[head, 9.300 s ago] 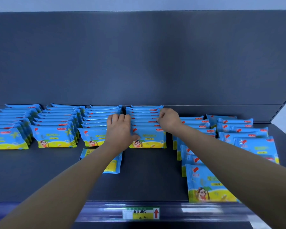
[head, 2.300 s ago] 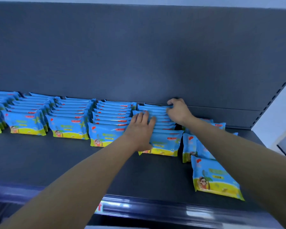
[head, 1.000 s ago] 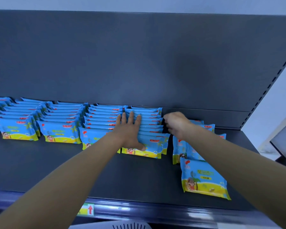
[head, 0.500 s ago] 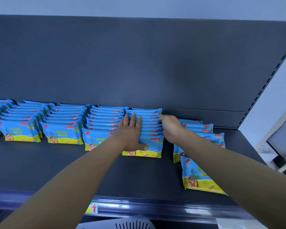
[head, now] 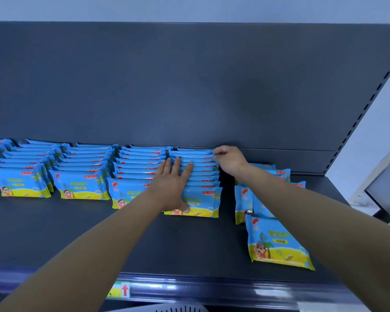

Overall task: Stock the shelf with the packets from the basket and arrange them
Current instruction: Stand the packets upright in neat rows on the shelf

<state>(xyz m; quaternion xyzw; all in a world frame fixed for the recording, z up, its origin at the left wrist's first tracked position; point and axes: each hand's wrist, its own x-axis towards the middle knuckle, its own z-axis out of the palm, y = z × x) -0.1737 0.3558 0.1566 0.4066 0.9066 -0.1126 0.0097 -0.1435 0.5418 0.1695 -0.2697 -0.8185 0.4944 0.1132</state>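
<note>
Blue and yellow packets stand in several front-to-back rows on the dark shelf [head: 189,244]. My left hand [head: 172,183] lies flat with straight fingers on the tops of the rightmost tidy row [head: 200,199]. My right hand [head: 229,159] is curled at the back right corner of that row and pinches the edge of the rearmost packet [head: 196,151]. To the right lies a loose cluster of packets [head: 268,176], partly hidden by my right forearm. One single packet [head: 277,244] lies flat near the shelf front.
The shelf's back panel [head: 189,86] rises right behind the rows. A price rail with a yellow label [head: 121,289] runs along the front edge. The white rim of a basket [head: 178,308] shows at the bottom. A perforated upright [head: 367,104] bounds the shelf on the right.
My right hand has moved back along the row's right side to its rear corner. My left hand has stayed flat on the row. The view has shifted slightly.
</note>
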